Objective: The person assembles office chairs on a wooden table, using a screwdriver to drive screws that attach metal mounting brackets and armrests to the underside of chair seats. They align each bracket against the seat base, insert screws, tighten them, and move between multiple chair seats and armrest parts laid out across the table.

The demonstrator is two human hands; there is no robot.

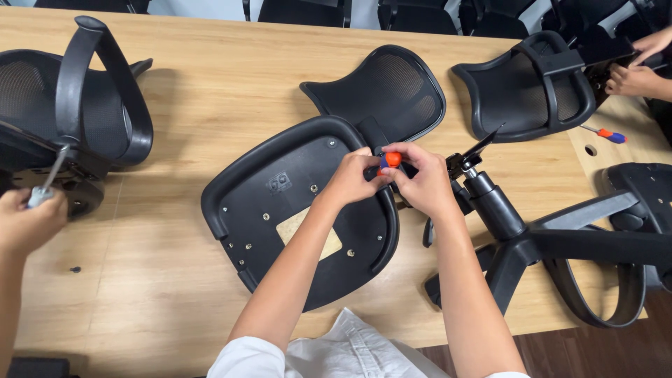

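An upturned black chair seat [280, 203] lies on the wooden table [210, 105], joined at its far edge to a mesh backrest [392, 91]. My left hand [350, 178] and my right hand [420, 182] meet over that joint. Both close around a screwdriver with an orange and blue handle [390, 161], held upright there. The tool's tip is hidden behind my fingers.
A chair base with gas cylinder [518, 238] lies right of the seat. Another person's hand [31, 220] at left holds a tool on a second chair [77, 119]. Other hands [633, 77] work on a third seat [525, 91] by a screwdriver [609, 134]. A loose screw [75, 269] lies at left.
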